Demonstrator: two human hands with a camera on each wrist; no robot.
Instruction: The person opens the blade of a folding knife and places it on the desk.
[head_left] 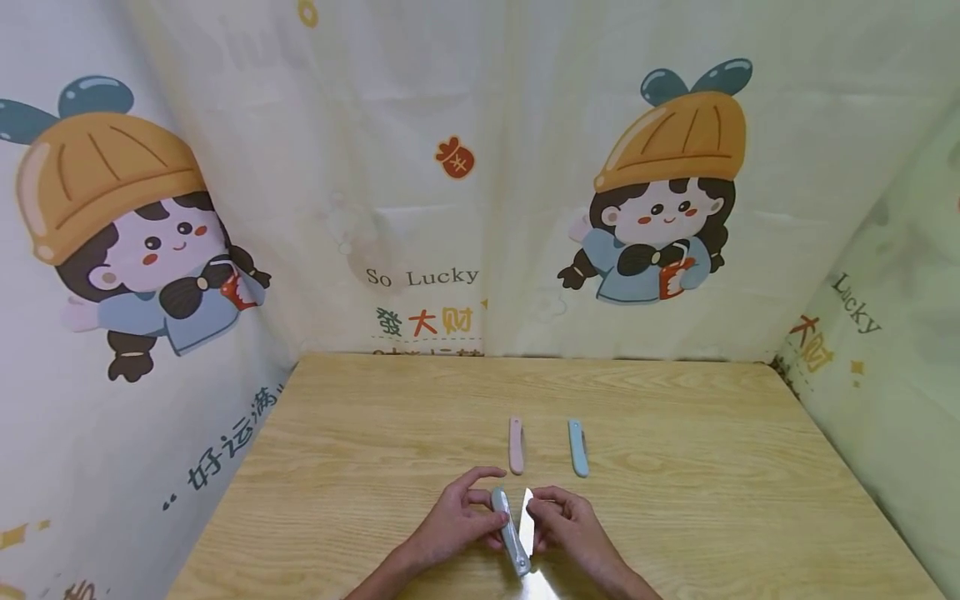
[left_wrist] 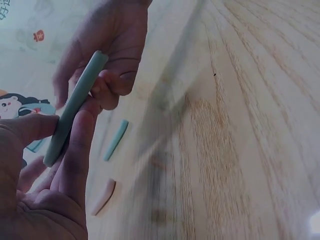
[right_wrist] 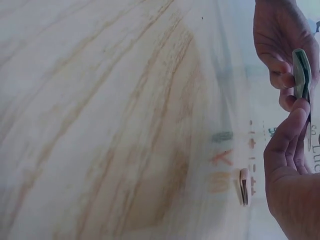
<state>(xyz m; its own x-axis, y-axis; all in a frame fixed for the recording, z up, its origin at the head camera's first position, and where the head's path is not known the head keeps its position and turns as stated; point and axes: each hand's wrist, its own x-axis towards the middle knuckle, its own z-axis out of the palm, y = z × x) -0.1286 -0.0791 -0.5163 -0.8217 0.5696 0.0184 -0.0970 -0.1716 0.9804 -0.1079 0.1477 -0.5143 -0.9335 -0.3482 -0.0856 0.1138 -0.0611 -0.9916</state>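
A folding knife (head_left: 511, 533) with a pale grey-green handle is held over the near part of the table, its blade (head_left: 526, 525) swung partly out of the handle. My left hand (head_left: 467, 517) grips the handle between thumb and fingers. On the other side, my right hand (head_left: 567, 525) pinches the blade near its tip with thumb and forefinger. In the left wrist view the handle (left_wrist: 75, 107) lies across the left fingers and hides the blade. Beyond the hands lie a pink folding knife (head_left: 516, 446) and a light blue folding knife (head_left: 577, 448), both folded.
The wood-grain table (head_left: 360, 442) reaches back to a printed curtain (head_left: 420, 217) with cartoon figures, which also hangs along both sides. A bright patch of glare (head_left: 538, 585) shows on the tabletop at the near edge, just below the held knife.
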